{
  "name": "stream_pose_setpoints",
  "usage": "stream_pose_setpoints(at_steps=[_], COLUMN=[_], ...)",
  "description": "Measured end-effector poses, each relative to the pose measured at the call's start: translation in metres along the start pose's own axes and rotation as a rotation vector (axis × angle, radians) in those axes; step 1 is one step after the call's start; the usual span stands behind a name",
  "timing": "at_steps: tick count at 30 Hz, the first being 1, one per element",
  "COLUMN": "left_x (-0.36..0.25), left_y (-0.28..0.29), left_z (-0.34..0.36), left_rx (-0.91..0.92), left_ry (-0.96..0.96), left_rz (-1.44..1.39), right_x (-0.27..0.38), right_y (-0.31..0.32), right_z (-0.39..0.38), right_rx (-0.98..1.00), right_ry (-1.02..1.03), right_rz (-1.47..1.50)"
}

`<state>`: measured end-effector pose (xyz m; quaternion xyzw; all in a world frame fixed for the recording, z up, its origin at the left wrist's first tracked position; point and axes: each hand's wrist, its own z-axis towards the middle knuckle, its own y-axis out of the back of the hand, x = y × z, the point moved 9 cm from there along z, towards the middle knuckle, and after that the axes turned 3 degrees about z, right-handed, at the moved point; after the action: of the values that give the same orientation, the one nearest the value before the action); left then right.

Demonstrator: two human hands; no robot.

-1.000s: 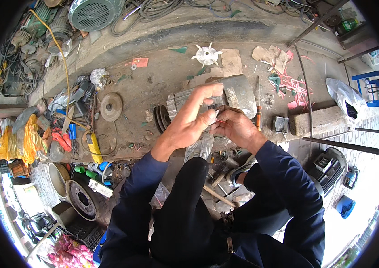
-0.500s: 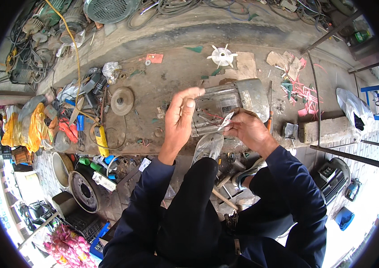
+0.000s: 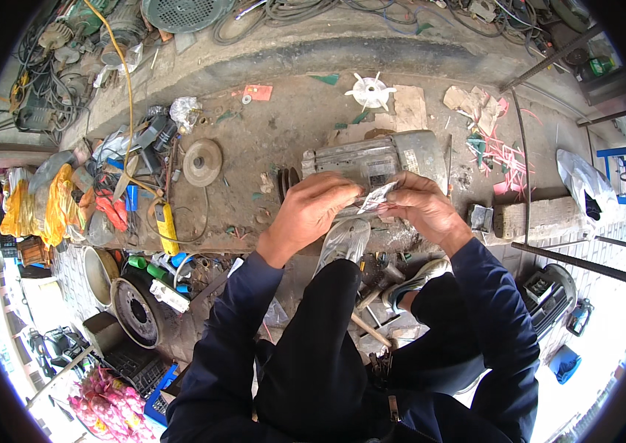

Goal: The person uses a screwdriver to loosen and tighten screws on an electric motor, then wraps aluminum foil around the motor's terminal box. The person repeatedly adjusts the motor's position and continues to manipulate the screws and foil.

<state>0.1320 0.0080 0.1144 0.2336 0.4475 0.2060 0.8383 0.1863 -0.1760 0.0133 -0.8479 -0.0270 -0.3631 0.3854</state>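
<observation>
Both of my hands meet over the near side of a grey electric motor (image 3: 361, 164) lying on its side on the dirty concrete ledge. My right hand (image 3: 425, 209) pinches a small, flat white piece (image 3: 377, 198) with dark markings; its kind is unclear. My left hand (image 3: 316, 212) is closed too, thumb and fingertips pressed together at the left end of that piece. Thin reddish wire shows by the right fingers. Left of the motor stands a dark grooved pulley (image 3: 289, 179), partly hidden by my left hand.
A white plastic fan (image 3: 370, 92) lies beyond the motor, beside cardboard (image 3: 410, 107). Pink strips (image 3: 506, 159) are scattered to the right, near a wooden block (image 3: 538, 216). Leftward lie a round disc (image 3: 202, 162), a yellow tool (image 3: 165, 225) and cluttered bags. A hammer (image 3: 370, 330) rests below the ledge.
My left hand, raised and opened out before, has come down and right to the white piece and closed its fingertips there. The right hand keeps its hold, barely shifted.
</observation>
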Motion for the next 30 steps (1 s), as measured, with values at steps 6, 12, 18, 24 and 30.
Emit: stream_pose_setpoints(at_steps=[6, 12, 18, 24, 30], left_x=[-0.01, -0.012, 0.005, 0.007, 0.006], left_y=[-0.002, -0.004, -0.008, -0.015, -0.02], left_z=[0.006, 0.012, 0.022, 0.026, 0.028], left_rx=[0.087, 0.202, 0.31, 0.392, 0.494], left_ry=[-0.081, -0.074, 0.074, 0.098, 0.128], left_rz=[0.134, 0.17, -0.11, -0.151, 0.003], right_x=[-0.001, -0.006, -0.007, -0.007, -0.004], right_y=[0.003, 0.009, 0.011, 0.012, 0.017], right_z=[0.0, -0.001, 0.001, 0.001, 0.002], right_rx=[0.004, 0.002, 0.04, 0.034, -0.013], right_ry=[0.005, -0.007, -0.009, 0.0, 0.022], right_rz=[0.01, 0.059, 0.062, 0.018, -0.078])
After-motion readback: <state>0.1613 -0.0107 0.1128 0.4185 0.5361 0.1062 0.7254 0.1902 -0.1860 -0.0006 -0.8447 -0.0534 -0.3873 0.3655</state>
